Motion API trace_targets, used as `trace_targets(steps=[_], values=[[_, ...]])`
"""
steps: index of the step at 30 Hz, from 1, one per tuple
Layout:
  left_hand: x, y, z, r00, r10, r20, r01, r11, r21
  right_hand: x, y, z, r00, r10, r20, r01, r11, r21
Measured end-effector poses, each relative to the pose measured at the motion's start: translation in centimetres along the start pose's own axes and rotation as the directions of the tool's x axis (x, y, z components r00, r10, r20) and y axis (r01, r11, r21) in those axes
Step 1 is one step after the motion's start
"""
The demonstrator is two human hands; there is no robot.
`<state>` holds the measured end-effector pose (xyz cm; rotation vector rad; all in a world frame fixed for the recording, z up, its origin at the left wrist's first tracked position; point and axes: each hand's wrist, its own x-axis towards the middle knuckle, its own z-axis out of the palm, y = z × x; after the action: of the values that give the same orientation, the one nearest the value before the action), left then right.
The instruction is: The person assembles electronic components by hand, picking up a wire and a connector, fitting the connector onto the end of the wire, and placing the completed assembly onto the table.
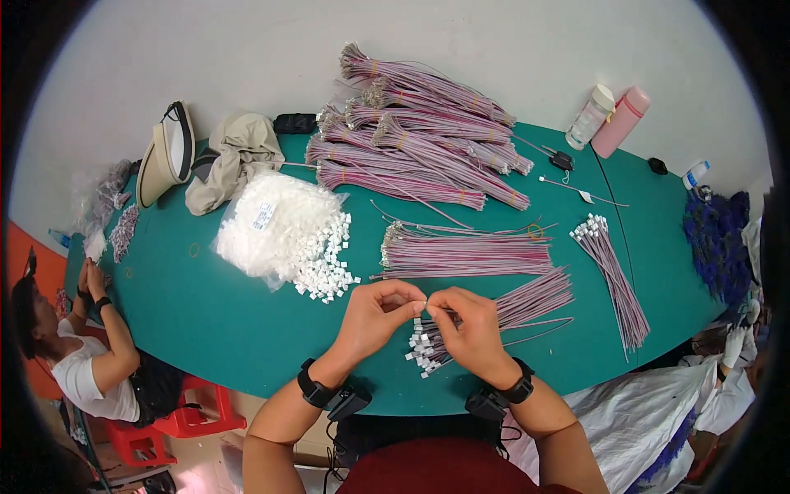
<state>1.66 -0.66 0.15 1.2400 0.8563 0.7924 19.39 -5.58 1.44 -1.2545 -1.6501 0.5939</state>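
Observation:
My left hand [374, 319] and my right hand [469, 331] meet fingertip to fingertip above the near edge of the table. Each is closed in a pinch, and the tiny thing between the fingers is hidden. Under my right hand lies a loose bundle of pink and grey cables with white connectors [425, 350] at the near left end. Beyond my hands, another row of cables [469, 251] is laid out flat. To the left, small white connector housings [325, 276] spill from a clear plastic bag [262, 222].
Banded cable bundles [428, 140] are heaped at the back of the green table [193, 305]. One cable bundle [613, 288] lies at right. A pink bottle [621, 122], clear bottle [590, 117], visor hat [167, 154] and cloth [239, 156] stand or lie farther back. A co-worker [90, 354] sits at left.

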Motion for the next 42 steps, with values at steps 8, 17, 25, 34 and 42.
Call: trace_targets(steps=[8, 17, 25, 34, 42], values=[[0.0, -0.1, -0.1, 1.0, -0.023, 0.005, 0.024, 0.998, -0.061, 0.1, -0.3, 0.3, 0.998, 0.058, -0.02, -0.057, 0.997, 0.048], [0.3, 0.2, -0.3, 0.999, -0.017, 0.03, 0.022, 0.985, -0.172, 0.8, 0.0, -0.8, 0.988, 0.131, 0.083, -0.14, 0.982, 0.123], [0.2, 0.6, -0.3, 0.999, -0.039, 0.009, 0.04, 0.984, -0.174, 0.5, 0.4, -0.9, 0.987, 0.125, 0.104, -0.135, 0.987, 0.087], [0.0, 0.3, -0.4, 0.999, -0.024, 0.021, 0.026, 0.997, -0.066, 0.5, 0.0, -1.2, 0.986, 0.112, 0.123, -0.125, 0.986, 0.106], [-0.1, 0.3, 0.1, 0.999, -0.047, 0.003, 0.047, 0.999, -0.024, 0.2, 0.3, -0.2, 0.993, -0.118, -0.012, 0.117, 0.991, -0.071]])
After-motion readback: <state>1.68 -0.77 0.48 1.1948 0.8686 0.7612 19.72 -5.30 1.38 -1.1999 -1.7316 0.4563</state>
